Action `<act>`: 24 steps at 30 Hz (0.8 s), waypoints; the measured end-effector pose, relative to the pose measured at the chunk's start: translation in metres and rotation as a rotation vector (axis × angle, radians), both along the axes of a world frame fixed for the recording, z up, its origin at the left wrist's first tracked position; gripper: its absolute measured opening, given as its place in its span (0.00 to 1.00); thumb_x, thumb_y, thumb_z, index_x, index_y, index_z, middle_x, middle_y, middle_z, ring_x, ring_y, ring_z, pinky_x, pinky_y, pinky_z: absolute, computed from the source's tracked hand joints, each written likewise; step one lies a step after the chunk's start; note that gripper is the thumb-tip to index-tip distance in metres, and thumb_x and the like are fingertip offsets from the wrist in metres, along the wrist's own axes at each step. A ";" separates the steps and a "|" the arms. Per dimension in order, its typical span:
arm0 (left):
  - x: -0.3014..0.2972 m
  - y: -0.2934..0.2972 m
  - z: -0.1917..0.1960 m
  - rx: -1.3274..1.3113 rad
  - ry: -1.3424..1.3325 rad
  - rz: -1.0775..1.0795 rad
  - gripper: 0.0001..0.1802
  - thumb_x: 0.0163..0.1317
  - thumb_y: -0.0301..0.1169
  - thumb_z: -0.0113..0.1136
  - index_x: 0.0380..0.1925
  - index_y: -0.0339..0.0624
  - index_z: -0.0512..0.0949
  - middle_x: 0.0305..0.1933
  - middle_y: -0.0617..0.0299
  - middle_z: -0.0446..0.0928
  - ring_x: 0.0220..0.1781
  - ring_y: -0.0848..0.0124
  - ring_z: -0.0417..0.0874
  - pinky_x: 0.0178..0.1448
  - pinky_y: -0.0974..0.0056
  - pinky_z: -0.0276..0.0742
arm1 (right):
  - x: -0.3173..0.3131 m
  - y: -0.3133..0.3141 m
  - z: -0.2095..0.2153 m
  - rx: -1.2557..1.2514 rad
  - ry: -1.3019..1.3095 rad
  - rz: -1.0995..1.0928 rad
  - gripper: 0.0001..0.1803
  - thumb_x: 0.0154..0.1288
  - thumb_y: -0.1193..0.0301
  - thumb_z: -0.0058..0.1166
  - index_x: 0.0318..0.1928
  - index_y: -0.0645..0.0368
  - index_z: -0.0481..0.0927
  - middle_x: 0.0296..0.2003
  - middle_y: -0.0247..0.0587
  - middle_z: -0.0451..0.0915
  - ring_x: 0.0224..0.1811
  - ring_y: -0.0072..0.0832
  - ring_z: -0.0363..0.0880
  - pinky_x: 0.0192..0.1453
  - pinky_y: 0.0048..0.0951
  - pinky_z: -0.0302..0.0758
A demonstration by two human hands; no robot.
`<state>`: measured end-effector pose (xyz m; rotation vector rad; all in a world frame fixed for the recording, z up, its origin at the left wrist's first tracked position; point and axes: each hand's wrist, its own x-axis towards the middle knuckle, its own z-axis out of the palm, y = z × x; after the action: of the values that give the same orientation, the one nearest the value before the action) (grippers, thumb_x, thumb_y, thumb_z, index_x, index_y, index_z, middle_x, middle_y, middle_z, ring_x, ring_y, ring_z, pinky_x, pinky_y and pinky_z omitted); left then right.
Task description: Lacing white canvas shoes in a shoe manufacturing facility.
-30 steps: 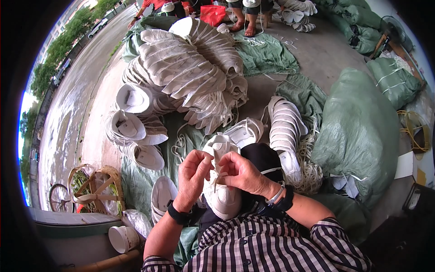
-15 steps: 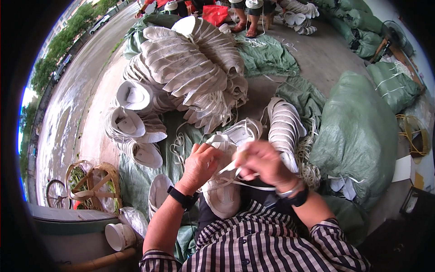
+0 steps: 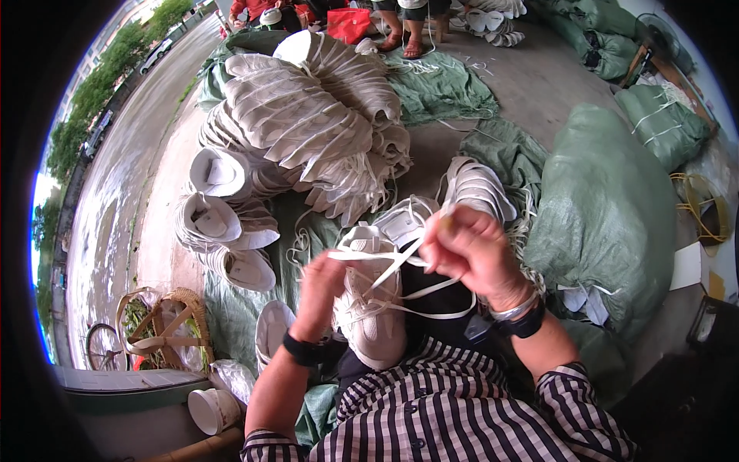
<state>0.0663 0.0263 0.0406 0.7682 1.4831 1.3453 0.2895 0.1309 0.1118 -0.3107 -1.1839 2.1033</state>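
A white sneaker (image 3: 375, 327) rests on my lap, its toe toward me. White shoelaces (image 3: 398, 260) rise from its eyelets and cross each other above the tongue. My left hand (image 3: 319, 286), left of the shoe, pinches one length of lace; its fingers are partly blurred. To the right and higher, my right hand (image 3: 476, 254) grips the other length between thumb and fingers. A loose loop of lace hangs below the right hand. Just beyond the sneaker lies another white shoe (image 3: 406, 219), partly covered by laces.
A big pile of nested white shoe uppers (image 3: 308, 115) stands ahead, with stacked shoes (image 3: 219, 173) at its left. More nested shoes (image 3: 481, 189) lie right, beside a bulging green sack (image 3: 608, 215). A woven basket (image 3: 173, 327) and white bucket (image 3: 213, 410) stand left. Other people sit at the far end.
My hands have drawn apart, the left going left and the right going right and slightly up. The laces between them now stretch out and cross over the shoe.
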 end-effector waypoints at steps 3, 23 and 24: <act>-0.080 -0.022 -0.030 0.167 -0.124 0.378 0.10 0.66 0.34 0.49 0.29 0.44 0.76 0.17 0.73 0.62 0.16 0.81 0.59 0.19 0.73 0.55 | 0.043 0.033 -0.027 -0.176 -0.154 -0.340 0.08 0.67 0.68 0.48 0.31 0.56 0.75 0.20 0.29 0.72 0.16 0.11 0.62 0.17 0.13 0.56; 0.021 -0.053 0.007 -0.049 0.353 -0.140 0.14 0.65 0.37 0.51 0.30 0.38 0.80 0.32 0.61 0.80 0.27 0.75 0.76 0.29 0.72 0.70 | 0.015 -0.035 -0.080 0.402 -0.666 0.131 0.07 0.66 0.73 0.47 0.33 0.63 0.75 0.26 0.39 0.80 0.17 0.23 0.75 0.22 0.26 0.72; 0.027 -0.048 0.005 0.042 0.646 -0.227 0.08 0.59 0.33 0.55 0.30 0.41 0.80 0.33 0.61 0.80 0.29 0.71 0.78 0.31 0.69 0.73 | 0.009 -0.044 -0.088 0.671 -0.614 0.050 0.05 0.63 0.75 0.48 0.32 0.64 0.74 0.22 0.44 0.77 0.20 0.34 0.78 0.27 0.33 0.74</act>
<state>0.0933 -0.0213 0.0454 1.4457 1.7861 0.9985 0.2989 0.0865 0.0236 -0.6292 -2.1811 1.5503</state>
